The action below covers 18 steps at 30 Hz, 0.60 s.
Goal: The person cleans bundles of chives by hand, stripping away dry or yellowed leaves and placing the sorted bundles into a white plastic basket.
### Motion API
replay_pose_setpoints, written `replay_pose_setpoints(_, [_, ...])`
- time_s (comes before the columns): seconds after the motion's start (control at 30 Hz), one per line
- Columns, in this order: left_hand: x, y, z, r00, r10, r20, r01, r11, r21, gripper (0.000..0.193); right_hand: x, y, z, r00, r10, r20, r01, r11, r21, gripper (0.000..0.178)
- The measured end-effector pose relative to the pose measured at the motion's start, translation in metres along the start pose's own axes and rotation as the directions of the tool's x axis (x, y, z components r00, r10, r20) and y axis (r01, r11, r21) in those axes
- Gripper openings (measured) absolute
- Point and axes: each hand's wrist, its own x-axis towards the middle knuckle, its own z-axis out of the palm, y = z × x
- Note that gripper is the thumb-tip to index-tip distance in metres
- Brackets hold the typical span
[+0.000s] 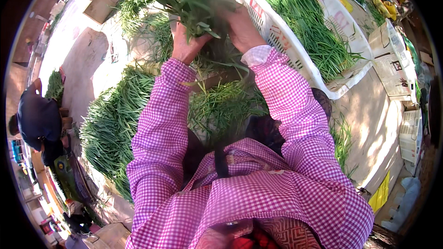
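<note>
Out in front of me, my left hand (187, 45) and my right hand (243, 28) close on a bunch of chives (191, 0) from its two sides. Its long, flat green leaves fan out toward the far edge of the view. Leaves and blur hide some of my right fingers. Below my hands, between my forearms, lie loose chives (217, 108), some yellowed. A large heap of chives (117, 124) spreads beside my left forearm. Right of my right hand stands a long white plastic crate (295, 50) holding many chives laid lengthwise.
Another white crate (392, 60) stands farther right, with a yellow sheet (380, 193) on the ground nearer me. A bent-over person (39, 115) in dark clothes is at the far left. A cardboard box (98, 7) sits at the far left front.
</note>
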Motion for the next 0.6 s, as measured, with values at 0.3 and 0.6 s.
replay_pose_setpoints(0.3, [0.003,0.022,-0.003,0.978,-0.034,0.207,0.01,0.993,0.115,0.064,-0.013,-0.026,0.018,0.994,0.086,0.072,-0.088,0.996,0.018,0.032])
replay_pose_setpoints(0.6, [0.009,0.011,-0.014,0.996,-0.002,0.086,0.007,0.998,-0.06,0.046,-0.024,-0.024,0.038,0.927,-0.188,0.323,0.323,0.838,-0.44,0.048])
